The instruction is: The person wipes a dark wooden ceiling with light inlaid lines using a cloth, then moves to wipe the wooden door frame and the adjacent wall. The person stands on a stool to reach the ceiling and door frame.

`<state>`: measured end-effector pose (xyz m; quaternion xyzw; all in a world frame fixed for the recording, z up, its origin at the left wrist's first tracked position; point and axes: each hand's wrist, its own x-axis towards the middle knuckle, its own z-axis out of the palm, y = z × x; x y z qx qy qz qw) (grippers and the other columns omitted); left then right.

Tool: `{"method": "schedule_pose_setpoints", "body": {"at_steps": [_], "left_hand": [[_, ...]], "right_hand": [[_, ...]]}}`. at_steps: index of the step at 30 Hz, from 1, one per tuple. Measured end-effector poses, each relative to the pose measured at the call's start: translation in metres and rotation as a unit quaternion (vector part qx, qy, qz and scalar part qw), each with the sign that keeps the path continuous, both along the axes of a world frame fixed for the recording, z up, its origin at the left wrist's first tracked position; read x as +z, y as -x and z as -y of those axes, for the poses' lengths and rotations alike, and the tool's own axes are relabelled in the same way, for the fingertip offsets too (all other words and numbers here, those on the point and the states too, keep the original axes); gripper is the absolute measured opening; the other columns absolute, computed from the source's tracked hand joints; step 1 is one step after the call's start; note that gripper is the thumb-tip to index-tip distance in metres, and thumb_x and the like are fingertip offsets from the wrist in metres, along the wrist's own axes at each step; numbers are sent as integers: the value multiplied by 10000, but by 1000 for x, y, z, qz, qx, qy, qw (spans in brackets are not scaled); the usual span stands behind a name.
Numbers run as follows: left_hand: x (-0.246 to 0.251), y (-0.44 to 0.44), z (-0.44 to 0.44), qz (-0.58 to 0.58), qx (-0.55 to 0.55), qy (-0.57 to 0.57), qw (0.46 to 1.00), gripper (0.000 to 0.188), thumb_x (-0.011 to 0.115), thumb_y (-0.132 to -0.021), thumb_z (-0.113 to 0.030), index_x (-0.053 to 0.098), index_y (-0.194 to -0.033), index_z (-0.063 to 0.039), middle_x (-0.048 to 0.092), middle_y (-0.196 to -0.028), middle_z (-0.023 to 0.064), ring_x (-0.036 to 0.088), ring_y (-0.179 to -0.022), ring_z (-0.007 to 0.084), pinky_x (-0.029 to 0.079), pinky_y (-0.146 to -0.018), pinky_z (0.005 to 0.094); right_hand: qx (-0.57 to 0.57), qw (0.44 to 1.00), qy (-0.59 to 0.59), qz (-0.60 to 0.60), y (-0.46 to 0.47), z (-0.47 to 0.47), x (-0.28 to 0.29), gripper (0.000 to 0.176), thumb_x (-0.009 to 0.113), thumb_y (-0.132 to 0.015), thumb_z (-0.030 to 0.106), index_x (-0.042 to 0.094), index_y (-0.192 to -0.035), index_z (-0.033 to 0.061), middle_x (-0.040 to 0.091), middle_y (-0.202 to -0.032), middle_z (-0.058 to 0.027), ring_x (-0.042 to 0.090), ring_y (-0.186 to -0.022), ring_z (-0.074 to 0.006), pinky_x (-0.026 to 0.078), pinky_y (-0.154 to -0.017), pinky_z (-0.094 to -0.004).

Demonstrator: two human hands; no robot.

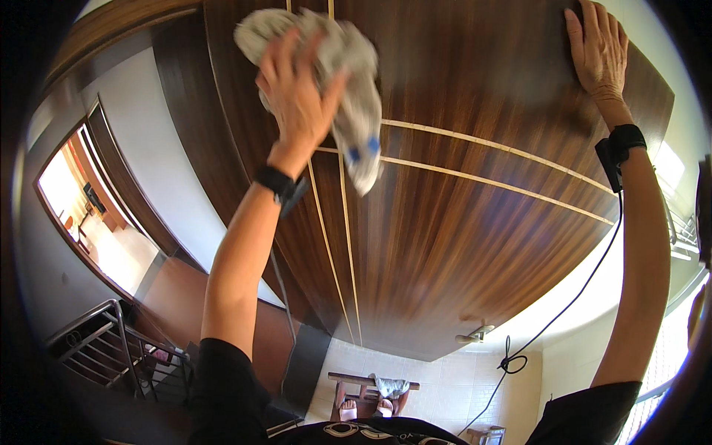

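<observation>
My left hand (300, 94) presses a pale grey cloth (356, 72) against the upper part of a dark brown wood-grain door (445, 245). The cloth has blue marks near its hanging lower end. Motion blurs both the hand and the cloth. Light inlaid strips (495, 146) cross the door and run down it. Flat on the door near its upper right edge rests my right hand (603, 53), with nothing in it and its thumb apart from the fingers. Low on the door sits a metal handle (475, 335).
My feet stand on a wooden stool (372, 381) with a grey cloth (392, 385) over its edge. A black cable (578, 295) hangs from my right wrist device. At left are metal railings (92, 345) and a doorway (105, 222); a small stool (486, 434) stands on the tiled floor.
</observation>
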<state>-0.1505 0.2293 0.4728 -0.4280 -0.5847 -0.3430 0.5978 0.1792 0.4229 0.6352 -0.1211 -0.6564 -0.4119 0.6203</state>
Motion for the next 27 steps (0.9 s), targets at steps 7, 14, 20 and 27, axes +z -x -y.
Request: {"method": "schedule_pose_setpoints", "body": {"at_steps": [7,14,20,27], "left_hand": [[-131,-20,-36,2,-108,89,990,671,690,-758,-465,491,-1384,-325,416,-1452,-19,299,-1348,334,201,-1055,625],[-333,-34,20,-269,-34,543,795,429,459,-964,-255,418,-1380,-352,387,-1409,-113,320,-1357,129,375,-1066,528],[-122,-16,1,-134,30,302,943,726,616,-785,-541,420,-1427,-265,369,-1479,47,312,-1379,287,310,-1079,524],[-47,-88,-92,32,-157,9,987,573,568,-774,-565,583,-1281,-299,434,-1444,-13,296,-1360,312,183,-1035,586]], "right_hand": [[-5,1000,-26,3,1,-1,-2,330,461,-944,187,497,-1215,2,526,-1053,-185,495,-1000,-355,363,-935,-442],[-17,1000,-24,-7,-1,-8,2,348,483,-940,211,502,-1216,0,537,-1081,-185,499,-1044,-357,354,-969,-447],[16,999,-43,0,-3,-15,1,333,481,-946,211,513,-1197,-5,545,-1048,-177,506,-1010,-343,366,-938,-436],[-4,999,-53,-5,-3,-24,3,317,469,-961,233,517,-1191,20,548,-1046,-163,512,-1013,-328,364,-953,-427]]}}
